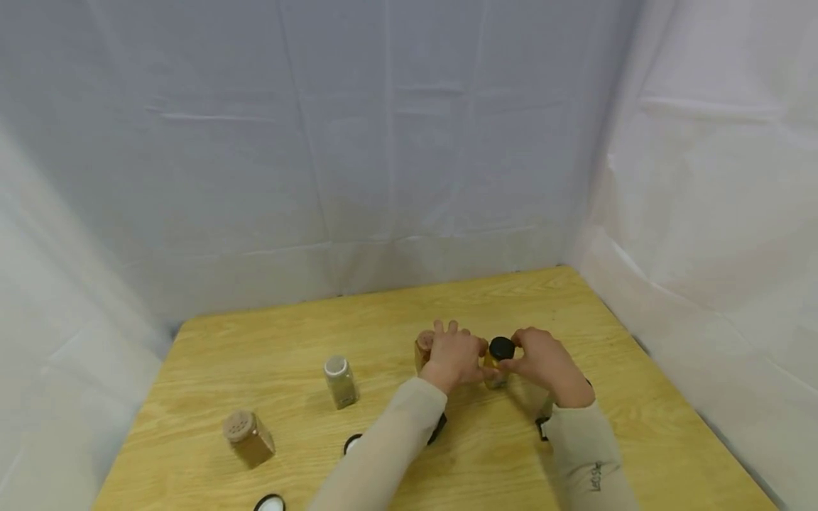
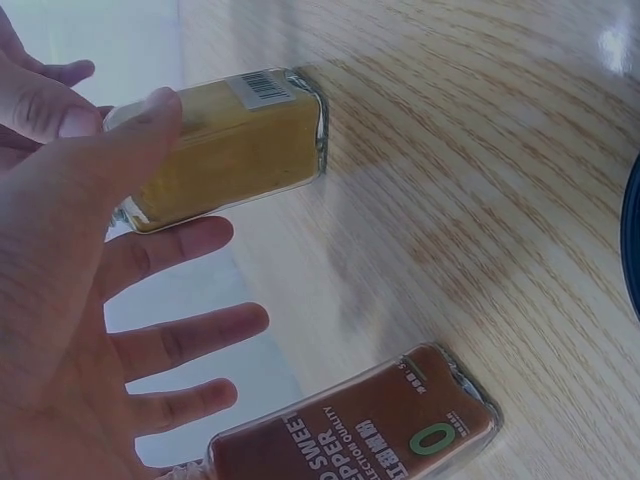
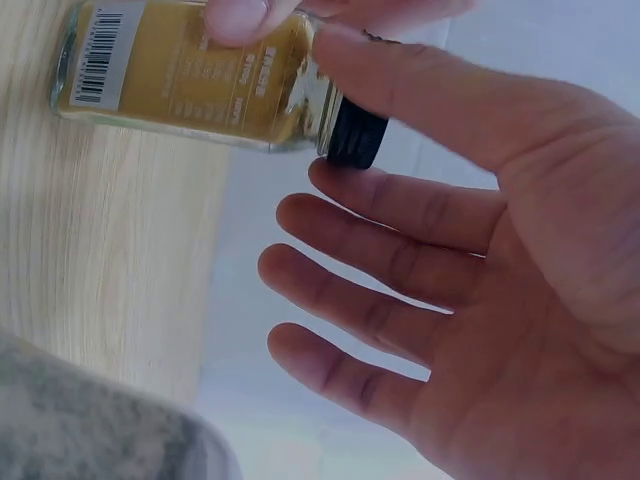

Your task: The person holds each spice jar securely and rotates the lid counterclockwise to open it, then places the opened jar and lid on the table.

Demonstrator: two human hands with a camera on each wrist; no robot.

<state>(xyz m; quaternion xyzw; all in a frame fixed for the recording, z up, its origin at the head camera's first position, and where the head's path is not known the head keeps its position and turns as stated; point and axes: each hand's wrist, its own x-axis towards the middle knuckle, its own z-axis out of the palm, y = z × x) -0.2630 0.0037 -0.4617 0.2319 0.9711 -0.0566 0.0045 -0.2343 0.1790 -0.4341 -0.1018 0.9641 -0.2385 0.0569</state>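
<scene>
A square glass spice jar (image 2: 235, 150) of yellow-brown powder, with a barcode label, stands on the table in the head view. My left hand (image 1: 455, 355) pinches its body between thumb and index finger, the other fingers spread. On its mouth sits a black cap (image 3: 358, 135); my right hand (image 1: 546, 362) pinches this cap between thumb and index finger, the remaining fingers extended. Beside the left hand's lower fingers is a jar of red-brown powder (image 2: 340, 430) labelled as sweet pepper. Its perforated top (image 1: 424, 341) shows partly behind the left hand in the head view.
To the left stand a jar of greyish powder (image 1: 343, 389) with a white top and a brown-powder jar (image 1: 252, 443) with a shaker top. Black-rimmed lids (image 1: 270, 503) lie near the front, some partly behind the left sleeve. White sheeting (image 1: 383, 142) encloses the wooden table (image 1: 287, 341).
</scene>
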